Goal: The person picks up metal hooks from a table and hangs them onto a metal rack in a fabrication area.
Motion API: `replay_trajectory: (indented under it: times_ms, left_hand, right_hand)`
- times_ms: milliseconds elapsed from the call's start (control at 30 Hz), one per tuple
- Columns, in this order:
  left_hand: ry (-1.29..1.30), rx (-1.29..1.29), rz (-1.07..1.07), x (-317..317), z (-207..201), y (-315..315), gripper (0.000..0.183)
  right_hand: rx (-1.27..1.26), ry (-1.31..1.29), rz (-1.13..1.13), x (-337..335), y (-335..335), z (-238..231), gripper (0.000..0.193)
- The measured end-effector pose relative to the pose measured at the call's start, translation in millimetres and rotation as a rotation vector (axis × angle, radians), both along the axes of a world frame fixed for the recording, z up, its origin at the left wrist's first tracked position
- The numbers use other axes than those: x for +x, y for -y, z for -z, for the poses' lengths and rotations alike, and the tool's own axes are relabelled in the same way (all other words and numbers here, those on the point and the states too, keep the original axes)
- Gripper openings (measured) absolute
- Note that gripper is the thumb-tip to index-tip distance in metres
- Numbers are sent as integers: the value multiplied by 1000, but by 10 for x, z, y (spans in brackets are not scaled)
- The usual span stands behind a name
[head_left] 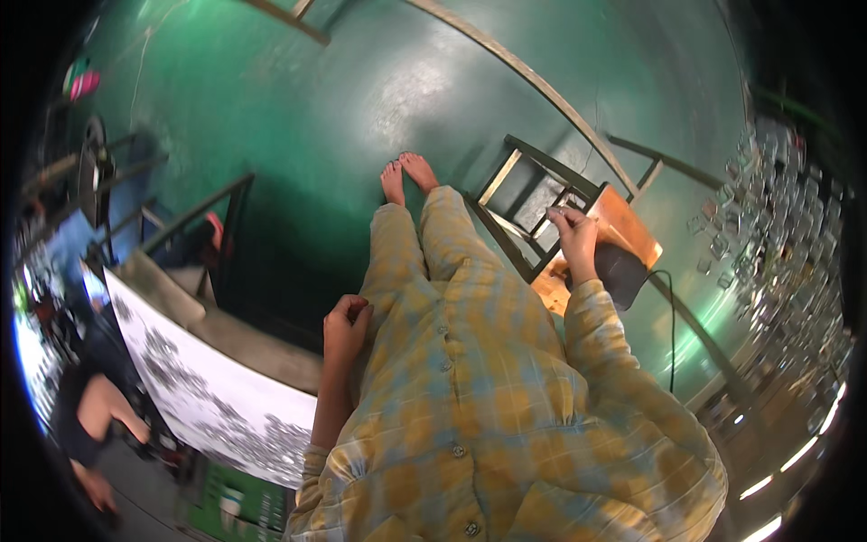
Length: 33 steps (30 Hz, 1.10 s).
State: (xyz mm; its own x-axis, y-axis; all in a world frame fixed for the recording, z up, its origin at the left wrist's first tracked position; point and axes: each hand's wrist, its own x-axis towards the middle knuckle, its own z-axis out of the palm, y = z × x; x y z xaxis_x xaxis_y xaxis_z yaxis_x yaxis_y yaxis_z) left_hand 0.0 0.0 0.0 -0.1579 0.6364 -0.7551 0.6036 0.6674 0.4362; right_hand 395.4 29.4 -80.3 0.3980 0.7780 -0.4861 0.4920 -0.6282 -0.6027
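Observation:
My left hand [343,327] is curled beside my left thigh, near the edge of a table with a white patterned top; the inside of its fingers is hidden. Out to the right, my right hand [578,240] pinches thumb and fingers together in front of a stool with a glossy orange-brown wooden top [636,237]. Anything at those fingertips is too small to name. Partly behind my right wrist, a dark rounded object [621,273] rests on the wooden top, with a black cable near it.
Clusters of small clear glass-like pieces [768,226] fill the right side. The white table top [194,384] carries many small dark or shiny bits. Another person's bent leg [108,406] shows at lower left. Long bars [533,77] cross the green floor [271,99] ahead of my bare feet.

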Motion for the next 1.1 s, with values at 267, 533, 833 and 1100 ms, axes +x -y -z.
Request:
replay_trajectory:
  times_ms: [267,533,833,1100]
  left_hand:
    - [124,208,534,453,2175,-1370,16]
    - [158,287,1487,2408,4856,-1673,35]
    - [128,687,2275,3866,6615,-1103,48]
    - [180,641,1940,3619,6950,-1146,31]
  right_hand:
    - [242,392,-35,-278,344,303,18]
    - [437,477,-251,-231,557,333,34]
    - [491,338,-281,-129,578,323,18]
    - [591,306,-267,-108,556,231,23]
